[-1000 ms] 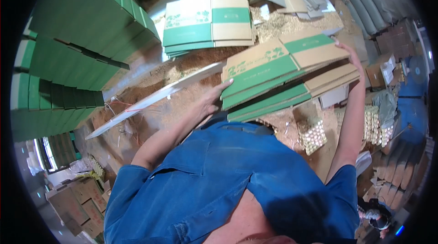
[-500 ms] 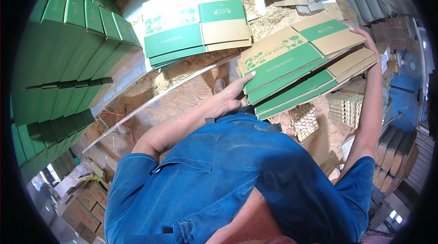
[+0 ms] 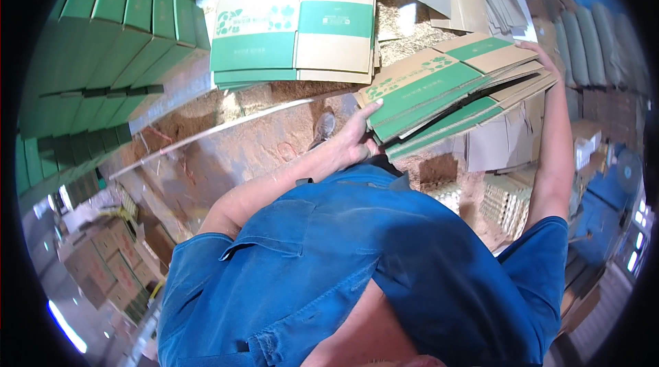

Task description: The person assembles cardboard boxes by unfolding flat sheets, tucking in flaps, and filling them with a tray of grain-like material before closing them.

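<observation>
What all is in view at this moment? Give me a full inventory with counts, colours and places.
Held cartons: several, flat, brown and green, between both hands
Carton stack: one, brown and green, top centre-left
Green boxes: many, green, stacked upper left
Cardboard sheets: several, grey and brown, top right
Grey sacks or rolls: several, grey, upper right
Moulded trays: count unclear, pale, right of centre, below the cartons
Brown boxes: several, brown, lower left
Shoe: one, dark, above the left forearm
Shirt: one, blue, worn, bottom centre
Left fingers: on the cartons' left end
Right fingers: on the cartons' right end
</observation>
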`<state>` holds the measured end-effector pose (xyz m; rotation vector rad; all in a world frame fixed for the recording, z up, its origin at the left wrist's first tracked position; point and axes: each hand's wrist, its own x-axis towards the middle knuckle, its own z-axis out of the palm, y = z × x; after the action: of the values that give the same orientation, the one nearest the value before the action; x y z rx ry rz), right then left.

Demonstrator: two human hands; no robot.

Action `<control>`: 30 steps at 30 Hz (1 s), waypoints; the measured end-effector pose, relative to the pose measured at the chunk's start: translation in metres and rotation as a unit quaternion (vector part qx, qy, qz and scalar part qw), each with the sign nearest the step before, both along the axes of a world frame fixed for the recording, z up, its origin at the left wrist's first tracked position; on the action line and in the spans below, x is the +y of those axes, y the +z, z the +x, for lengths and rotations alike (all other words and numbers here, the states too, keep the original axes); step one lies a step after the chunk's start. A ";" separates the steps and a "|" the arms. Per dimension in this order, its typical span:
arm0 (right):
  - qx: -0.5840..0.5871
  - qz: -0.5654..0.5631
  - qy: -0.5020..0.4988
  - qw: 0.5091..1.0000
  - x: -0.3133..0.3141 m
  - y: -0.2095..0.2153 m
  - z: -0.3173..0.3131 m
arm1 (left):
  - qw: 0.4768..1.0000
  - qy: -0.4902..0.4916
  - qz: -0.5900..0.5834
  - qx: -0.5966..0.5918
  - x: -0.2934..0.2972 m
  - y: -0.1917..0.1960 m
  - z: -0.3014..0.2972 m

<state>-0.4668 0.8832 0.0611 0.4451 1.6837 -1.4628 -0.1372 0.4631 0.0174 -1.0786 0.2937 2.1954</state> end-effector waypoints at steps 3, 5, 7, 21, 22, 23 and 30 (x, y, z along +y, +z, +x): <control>0.064 0.061 0.008 0.996 0.027 -0.033 -0.024 | 0.996 0.059 -0.055 0.025 0.017 -0.008 -0.006; 0.123 0.018 0.012 0.992 -0.026 -0.030 -0.024 | 0.989 0.124 -0.077 0.006 0.012 -0.023 -0.004; 0.123 0.021 -0.058 0.990 -0.050 -0.014 -0.013 | 0.982 0.140 -0.109 -0.071 0.008 -0.011 -0.016; 0.225 -0.072 0.124 0.964 0.003 -0.074 0.016 | 0.968 0.214 -0.109 0.078 0.005 -0.036 -0.021; 0.209 -0.082 0.096 0.970 0.004 -0.085 0.012 | 0.967 0.197 -0.138 0.083 0.005 -0.037 -0.022; 0.209 -0.086 0.098 0.969 0.002 -0.096 0.009 | 0.965 0.180 -0.167 0.089 0.005 -0.037 -0.022; 0.336 -0.082 0.203 0.916 -0.021 -0.110 -0.008 | 0.943 0.149 -0.254 0.152 0.012 -0.040 -0.003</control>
<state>-0.4751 0.8623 -0.0494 -0.5433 1.9839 -1.5038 -0.1404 0.4748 -0.0224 -1.0946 0.9296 2.6441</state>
